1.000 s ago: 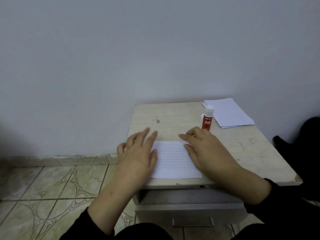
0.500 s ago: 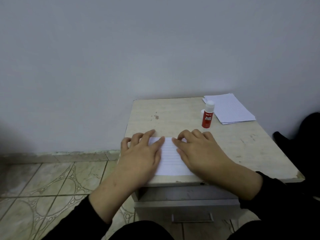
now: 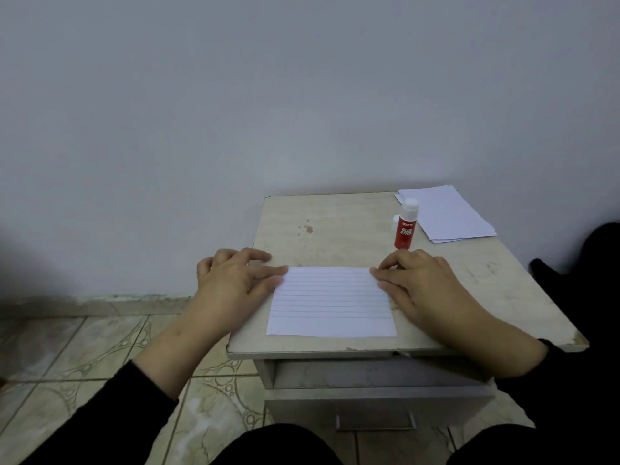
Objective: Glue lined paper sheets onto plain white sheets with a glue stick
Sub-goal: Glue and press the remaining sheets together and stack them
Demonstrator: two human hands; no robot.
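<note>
Head view, looking down on a small bedside table (image 3: 335, 223) right of centre frame. Lined paper sheet (image 3: 332, 302) lies flat near the table's front edge, long axis running left–right across the frame. Whether a plain sheet sits under it cannot be told; only one outline shows.

Left hand (image 3: 231, 283) rests at the sheet's left edge, fingers straight and flat, tips touching the upper left corner. Right hand (image 3: 426, 283) mirrors it at the right edge, fingers extended and pressing the upper right corner. Neither hand grips anything. My reading: pressing or smoothing the sheet down, a late step for this piece.

Glue stick (image 3: 406, 224) stands upright, red body, white cap on, just above the right hand's fingertips in frame, up and slightly left of the knuckles. A loose stack of white sheets (image 3: 446, 216) lies at upper right of the tabletop, just right of the stick.

Relation that matters — both stick and stack sit on the right-hand side, so the right hand is plainly nearer for any next reach; the left would have to cross the sheet.
</note>
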